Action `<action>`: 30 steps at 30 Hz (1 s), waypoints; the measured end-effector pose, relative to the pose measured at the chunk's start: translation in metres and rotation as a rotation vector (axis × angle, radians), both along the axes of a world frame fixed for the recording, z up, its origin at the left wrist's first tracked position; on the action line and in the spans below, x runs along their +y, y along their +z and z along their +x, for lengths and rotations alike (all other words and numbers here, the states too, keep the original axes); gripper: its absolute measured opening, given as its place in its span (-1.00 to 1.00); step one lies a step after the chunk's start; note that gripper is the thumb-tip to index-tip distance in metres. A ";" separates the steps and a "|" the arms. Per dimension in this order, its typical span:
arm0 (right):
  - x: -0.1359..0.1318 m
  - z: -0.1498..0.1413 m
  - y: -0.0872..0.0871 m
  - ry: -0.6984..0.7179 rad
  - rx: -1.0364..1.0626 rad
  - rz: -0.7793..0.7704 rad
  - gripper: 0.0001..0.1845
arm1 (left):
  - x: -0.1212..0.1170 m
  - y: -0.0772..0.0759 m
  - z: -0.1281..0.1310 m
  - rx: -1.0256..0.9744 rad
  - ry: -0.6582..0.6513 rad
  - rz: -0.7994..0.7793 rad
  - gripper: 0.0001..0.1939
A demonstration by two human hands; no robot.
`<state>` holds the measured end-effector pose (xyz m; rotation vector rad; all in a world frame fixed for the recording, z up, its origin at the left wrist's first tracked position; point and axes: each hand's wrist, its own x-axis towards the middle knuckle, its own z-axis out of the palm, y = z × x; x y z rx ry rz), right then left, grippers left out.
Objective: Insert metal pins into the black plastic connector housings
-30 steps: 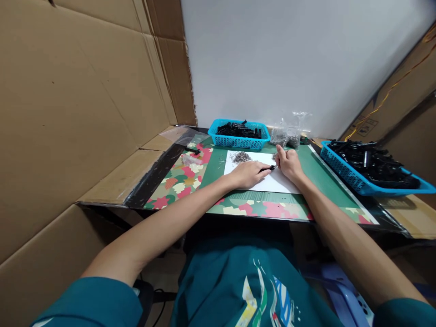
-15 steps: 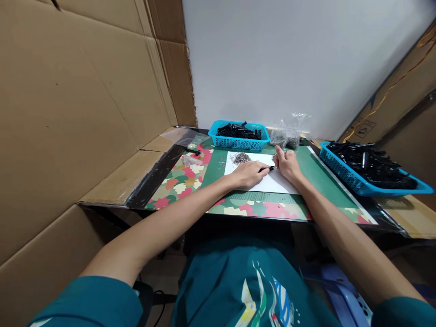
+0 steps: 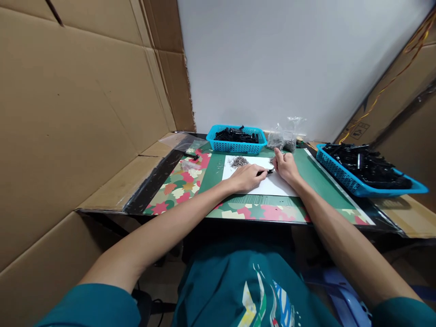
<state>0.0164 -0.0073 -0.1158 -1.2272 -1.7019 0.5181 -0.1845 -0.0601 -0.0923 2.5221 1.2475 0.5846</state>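
My left hand (image 3: 245, 178) rests on a white sheet of paper (image 3: 272, 185) and pinches a small black part (image 3: 266, 172) that points toward the right. My right hand (image 3: 285, 165) is curled just beyond that part's tip, fingers pressed together at its end; what they hold is too small to make out. A pile of tiny metal pieces (image 3: 240, 161) lies on the paper's far left corner. A smaller scatter sits by my right hand's fingers.
A blue basket of black parts (image 3: 236, 144) stands at the back. A second blue basket (image 3: 340, 171), also full, sits at the right. Clear plastic bags (image 3: 285, 135) lie between them. A green mat (image 3: 316, 172) covers the table. Cardboard walls rise on the left.
Both hands stay together on the paper with the black part between them. The view has tilted a little, so everything sits slightly lower and to the left.
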 end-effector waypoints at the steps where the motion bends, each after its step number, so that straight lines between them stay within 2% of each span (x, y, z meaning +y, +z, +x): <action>1: 0.000 0.000 0.000 0.001 -0.002 -0.001 -0.11 | 0.000 0.000 0.000 0.004 -0.001 0.000 -0.55; 14: -0.003 -0.007 0.005 0.003 0.006 -0.007 -0.14 | 0.001 0.004 0.000 -0.011 0.007 -0.024 -0.58; 21: -0.002 -0.012 0.007 0.008 0.028 -0.027 -0.21 | 0.005 0.005 -0.001 -0.099 -0.001 -0.080 -0.60; 30: 0.001 -0.016 0.005 -0.016 -0.007 -0.015 -0.24 | -0.001 0.010 -0.001 -0.124 0.000 -0.077 -0.62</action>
